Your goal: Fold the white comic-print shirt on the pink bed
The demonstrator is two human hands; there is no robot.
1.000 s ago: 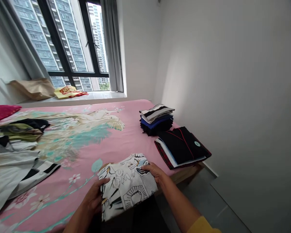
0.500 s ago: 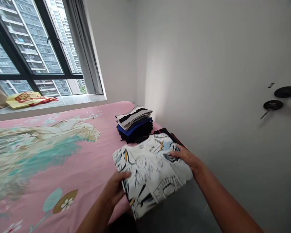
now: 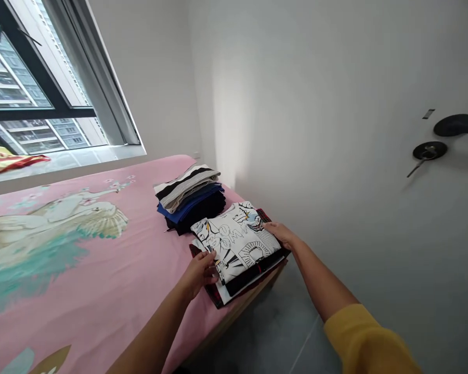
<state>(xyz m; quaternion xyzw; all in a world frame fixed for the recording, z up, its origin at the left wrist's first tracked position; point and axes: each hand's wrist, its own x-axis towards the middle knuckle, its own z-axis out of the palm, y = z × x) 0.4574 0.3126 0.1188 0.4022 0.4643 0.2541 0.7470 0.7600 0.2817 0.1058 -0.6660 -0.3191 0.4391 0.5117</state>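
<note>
A folded white garment with black comic print (image 3: 234, 240) lies on top of a low pile of folded dark and red clothes (image 3: 242, 283) at the bed's near right corner. My left hand (image 3: 200, 270) grips the garment's left edge, fingers curled over it. At the garment's right edge, my right hand (image 3: 280, 234) rests with fingers on the cloth. A second pile (image 3: 189, 196) stands just behind, striped cloth on top, blue and black below.
The bed has a pink sheet (image 3: 101, 270) printed with a bird and flowers. A grey wall runs close on the right, with a black door handle (image 3: 429, 153) on it. A window (image 3: 27, 88) and sill with a yellow bag (image 3: 0, 158) lie at the far left.
Both hands carried the comic-print garment from the bed's near edge to the right and set it on the dark pile. The camera turned right with them.
</note>
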